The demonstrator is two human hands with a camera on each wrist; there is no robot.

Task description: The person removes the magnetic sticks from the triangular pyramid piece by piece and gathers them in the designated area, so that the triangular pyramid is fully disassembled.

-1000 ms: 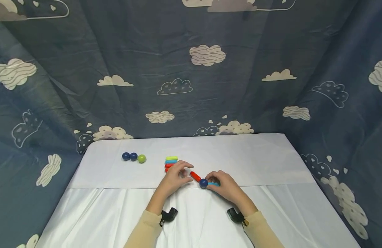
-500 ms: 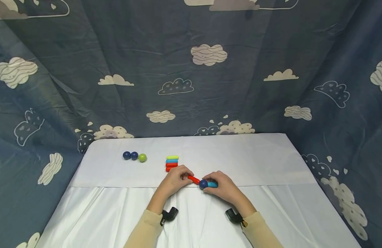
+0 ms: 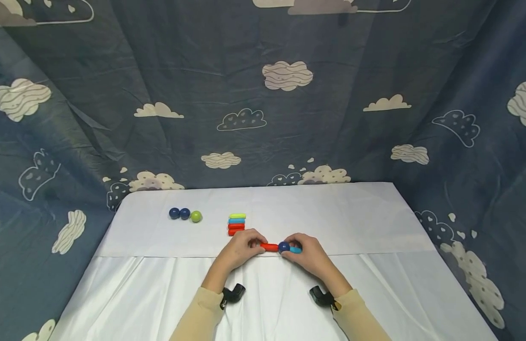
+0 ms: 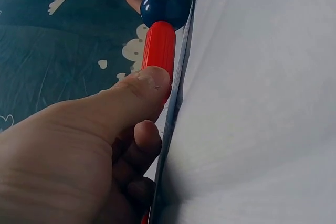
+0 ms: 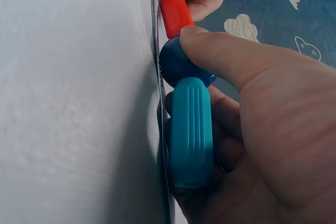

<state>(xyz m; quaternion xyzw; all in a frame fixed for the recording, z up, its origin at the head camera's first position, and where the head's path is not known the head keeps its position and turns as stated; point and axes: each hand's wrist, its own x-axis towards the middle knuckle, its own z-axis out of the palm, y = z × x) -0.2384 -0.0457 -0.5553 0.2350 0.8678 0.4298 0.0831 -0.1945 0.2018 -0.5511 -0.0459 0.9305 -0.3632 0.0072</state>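
Note:
A red stick, a dark blue ball and a teal stick form one straight line just above the white table. My left hand pinches the red stick between thumb and fingers. My right hand cradles the teal stick in its fingers, and its thumb presses on the blue ball. The ball joins the two sticks end to end.
A small stack of sticks, yellow-green, blue and red, lies just behind my left hand. Two dark blue balls and a green ball sit in a row at the left. Cloud-print curtain surrounds the table.
My left hand has taken hold of the red stick and swung it from a slant into line with the ball and teal stick. Both hands rose slightly.

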